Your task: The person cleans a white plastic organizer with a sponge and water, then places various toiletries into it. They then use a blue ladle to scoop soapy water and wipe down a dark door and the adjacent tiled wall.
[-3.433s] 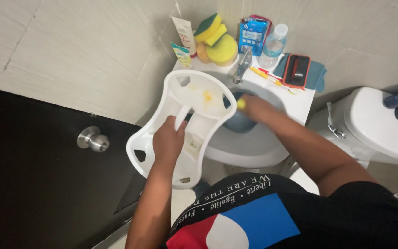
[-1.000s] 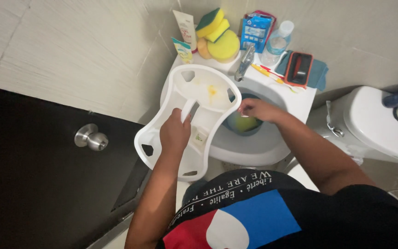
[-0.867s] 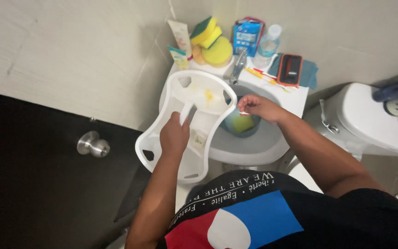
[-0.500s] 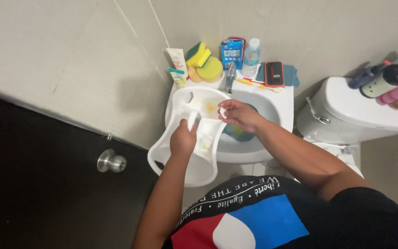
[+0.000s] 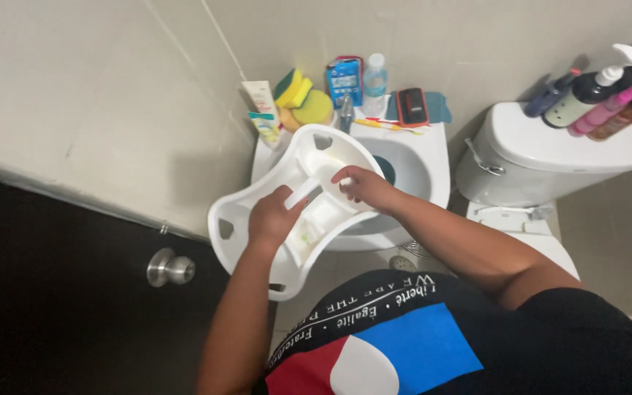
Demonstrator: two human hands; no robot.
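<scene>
Left hand (image 5: 276, 217) grips the white plastic seat (image 5: 298, 197) over the sink (image 5: 411, 164); right hand (image 5: 363, 188), at 2 o'clock, wipes its inside, contents hidden; washing appears midway.

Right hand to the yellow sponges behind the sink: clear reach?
Probably yes. The right hand rests on the white plastic seat over the sink; the yellow sponges sit just beyond its rim, nothing between.
</scene>
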